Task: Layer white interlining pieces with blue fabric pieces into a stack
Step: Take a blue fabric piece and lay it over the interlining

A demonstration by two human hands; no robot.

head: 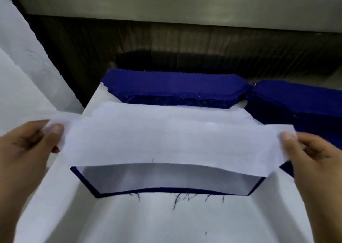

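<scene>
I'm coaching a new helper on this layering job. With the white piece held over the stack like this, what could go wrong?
1. The white interlining piece is pinched only at its ends by the left hand and right hand, and its near edge bows; it could land creased or skewed off the blue-edged stack below.
2. At the stack's near edge lie loose dark threads; they might get trapped between layers.

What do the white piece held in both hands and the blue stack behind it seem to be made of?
The white piece looks like thin, matte, nonwoven interlining: no visible weave, its near edge bows. The blue stack looks like woven cloth, matte: cut edges fray into loose threads.
</scene>
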